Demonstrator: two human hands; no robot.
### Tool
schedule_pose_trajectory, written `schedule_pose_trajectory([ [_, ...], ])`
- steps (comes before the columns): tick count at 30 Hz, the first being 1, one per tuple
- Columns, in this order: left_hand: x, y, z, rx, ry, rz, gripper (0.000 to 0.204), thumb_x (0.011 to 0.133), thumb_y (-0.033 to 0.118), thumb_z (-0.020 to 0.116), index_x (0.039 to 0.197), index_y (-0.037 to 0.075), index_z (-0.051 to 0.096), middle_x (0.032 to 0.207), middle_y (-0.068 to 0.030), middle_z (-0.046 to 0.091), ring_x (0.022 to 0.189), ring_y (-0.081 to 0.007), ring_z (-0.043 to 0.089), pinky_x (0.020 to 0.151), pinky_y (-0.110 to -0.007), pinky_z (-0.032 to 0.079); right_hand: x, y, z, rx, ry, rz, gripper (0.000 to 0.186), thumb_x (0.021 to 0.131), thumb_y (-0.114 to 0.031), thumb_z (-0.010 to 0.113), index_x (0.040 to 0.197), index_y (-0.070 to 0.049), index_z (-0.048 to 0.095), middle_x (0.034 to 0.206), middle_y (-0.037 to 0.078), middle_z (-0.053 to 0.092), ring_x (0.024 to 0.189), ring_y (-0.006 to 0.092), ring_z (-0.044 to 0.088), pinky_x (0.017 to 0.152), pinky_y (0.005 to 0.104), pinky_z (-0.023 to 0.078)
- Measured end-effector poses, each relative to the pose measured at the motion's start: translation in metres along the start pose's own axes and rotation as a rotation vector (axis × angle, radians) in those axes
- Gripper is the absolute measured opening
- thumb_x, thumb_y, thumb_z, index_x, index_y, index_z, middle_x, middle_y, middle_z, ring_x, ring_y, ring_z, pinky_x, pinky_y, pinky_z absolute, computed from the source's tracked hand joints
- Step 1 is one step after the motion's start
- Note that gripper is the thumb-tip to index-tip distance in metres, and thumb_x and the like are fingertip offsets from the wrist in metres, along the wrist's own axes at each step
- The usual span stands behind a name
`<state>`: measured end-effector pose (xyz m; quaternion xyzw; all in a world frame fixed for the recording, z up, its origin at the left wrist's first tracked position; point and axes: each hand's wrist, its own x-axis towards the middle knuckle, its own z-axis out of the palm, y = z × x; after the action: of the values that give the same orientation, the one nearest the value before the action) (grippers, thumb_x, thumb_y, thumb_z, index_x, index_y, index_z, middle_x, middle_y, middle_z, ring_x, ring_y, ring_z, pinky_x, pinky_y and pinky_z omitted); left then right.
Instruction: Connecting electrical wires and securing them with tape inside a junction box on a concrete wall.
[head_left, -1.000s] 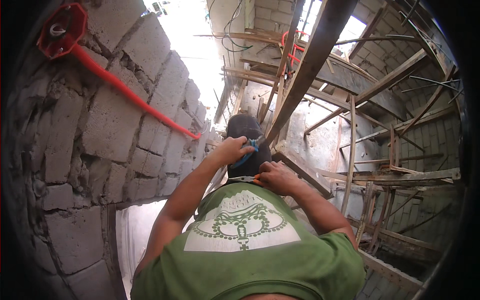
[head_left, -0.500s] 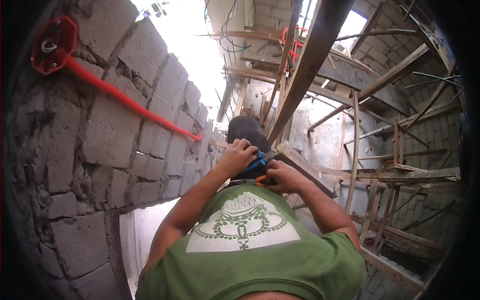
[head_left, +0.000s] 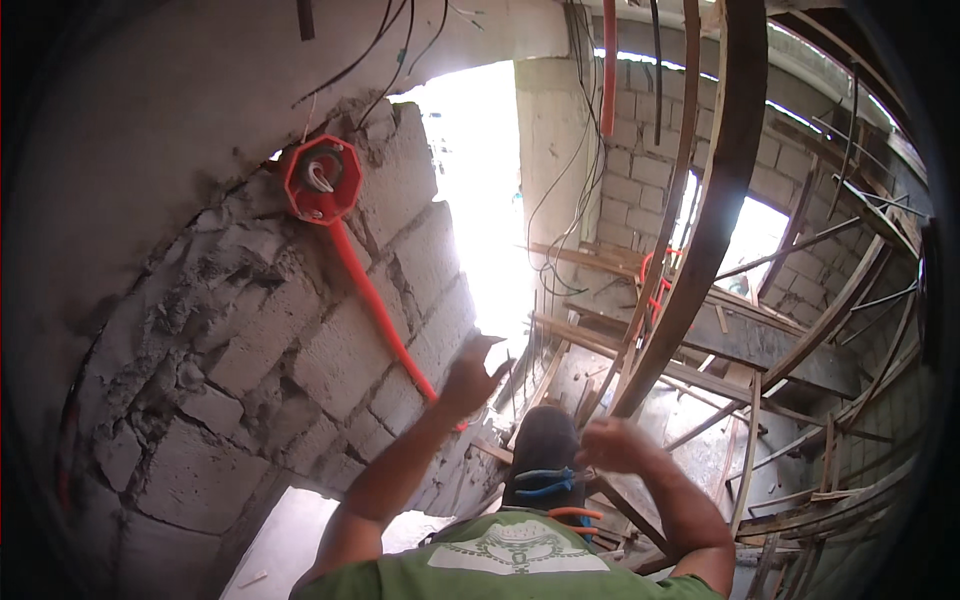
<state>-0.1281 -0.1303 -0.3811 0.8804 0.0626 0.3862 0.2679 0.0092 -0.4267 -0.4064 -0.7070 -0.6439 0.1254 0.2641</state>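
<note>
At the lower end of our dark trouser leg (head_left: 546, 437), just above the green shirt (head_left: 440, 580), lie a blue-handled tool (head_left: 545, 482) and an orange-handled tool (head_left: 574, 513); our hands are apart, the left hand (head_left: 474, 378) empty with fingers spread, the right hand (head_left: 615, 447) too blurred to tell its grip. Beyond our left wrist, a red pipe (head_left: 376, 310) climbs the rough block wall (head_left: 230, 440) to a red octagonal box (head_left: 323, 180), while a timber beam (head_left: 735, 120) slants past our right hand. Farther off we see wires (head_left: 592, 175) and a bright opening (head_left: 490, 160).

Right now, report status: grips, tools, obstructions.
Left grip open, empty, near red conduit. Right grip blurred, contents unclear. Blue-handled tool on leg. Timber beam ahead.
</note>
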Motion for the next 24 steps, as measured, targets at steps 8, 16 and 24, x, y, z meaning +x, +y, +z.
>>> schedule_pose_trajectory([
  [8,0.165,0.121,-0.199,0.692,0.759,0.653,0.026,0.091,0.012,0.07,0.114,0.005,0.063,0.112,-0.0122,0.065,0.107,-0.0305,0.061,0.093,-0.044,0.048,0.117,-0.057,-0.172,-0.763,0.226,-0.598,0.018,0.088,-0.027,0.071,0.091,-0.01,0.067,0.085,0.006,0.062,0.079,0.0232,0.067,0.068,0.0372,0.057],
  [16,0.235,0.15,-0.246,0.993,0.579,0.287,0.023,0.095,0.019,0.064,0.112,0.004,0.066,0.109,-0.013,0.069,0.106,-0.0325,0.064,0.09,-0.043,0.052,0.281,-0.159,-0.304,-0.559,0.655,-0.429,0.037,0.092,-0.039,0.069,0.117,-0.011,0.065,0.109,0.011,0.066,0.098,0.0255,0.067,0.087,0.0442,0.054],
  [24,0.235,0.151,-0.243,0.769,0.429,0.188,0.01,0.09,0.01,0.068,0.099,0.005,0.068,0.096,-0.0143,0.069,0.092,-0.0334,0.066,0.084,-0.043,0.052,0.353,-0.182,-0.34,-0.015,0.542,-0.366,0.039,0.094,-0.036,0.067,0.127,-0.017,0.064,0.133,0.016,0.063,0.12,0.0302,0.063,0.096,0.0415,0.054],
])
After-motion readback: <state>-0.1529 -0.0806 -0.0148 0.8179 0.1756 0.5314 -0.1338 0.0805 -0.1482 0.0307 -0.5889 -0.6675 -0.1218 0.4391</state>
